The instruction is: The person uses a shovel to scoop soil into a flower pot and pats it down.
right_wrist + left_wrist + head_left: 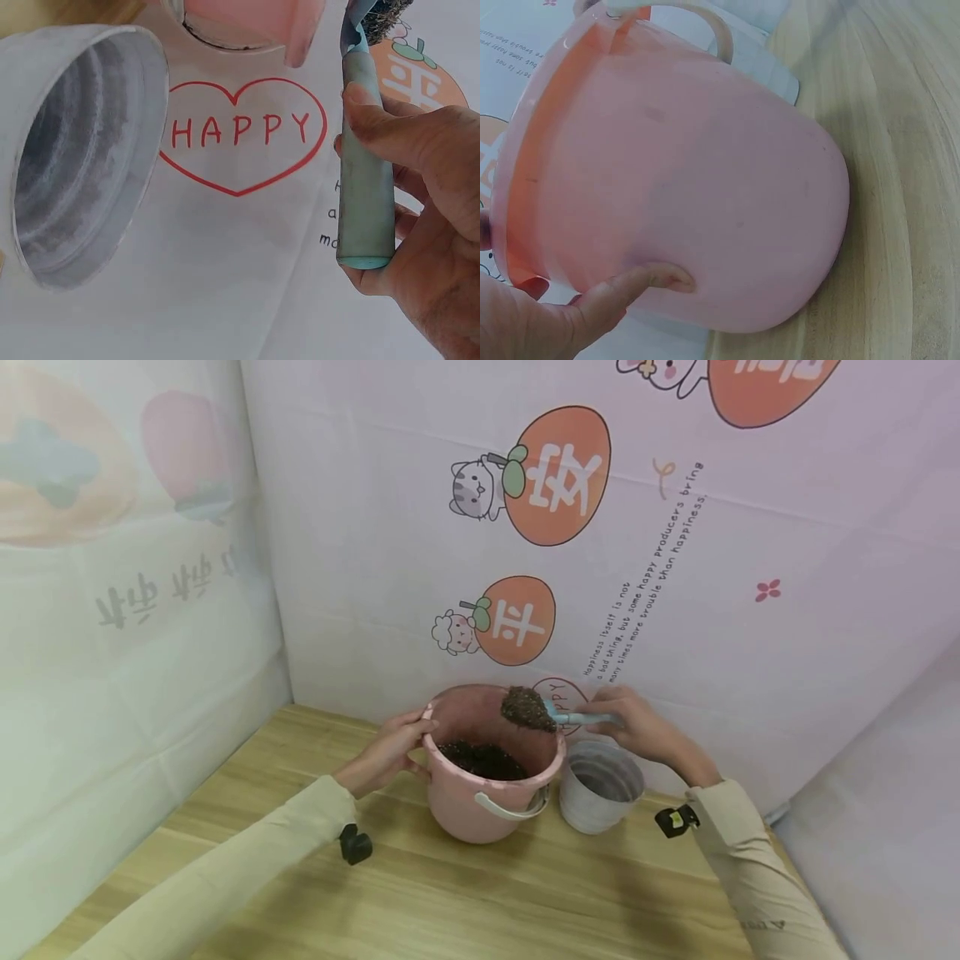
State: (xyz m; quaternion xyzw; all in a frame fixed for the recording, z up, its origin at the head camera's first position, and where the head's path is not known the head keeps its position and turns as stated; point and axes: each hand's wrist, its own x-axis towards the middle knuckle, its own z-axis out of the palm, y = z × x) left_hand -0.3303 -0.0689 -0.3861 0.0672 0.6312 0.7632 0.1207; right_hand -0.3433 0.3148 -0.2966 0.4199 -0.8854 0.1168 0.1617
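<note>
A pink bucket (461, 806) stands on the table with dark soil (483, 763) in its bottom. My left hand (386, 753) grips it at the left rim; in the left wrist view the thumb (649, 279) presses on the outer wall. Over the bucket's right rim, my right hand (637, 727) holds a blue-green trowel (367, 172) by its handle. A heap of soil (527, 708) lies on the trowel's blade, above the bucket opening. Below the right hand is a whitish-grey pot (588, 814), whose visible inside shows no soil.
The bucket's pale carrying handle (510, 813) hangs down at its front right, close to the pot. A wood-grain table (450, 902) carries both containers. Printed white sheeting (375, 568) rises behind the table and along its left side.
</note>
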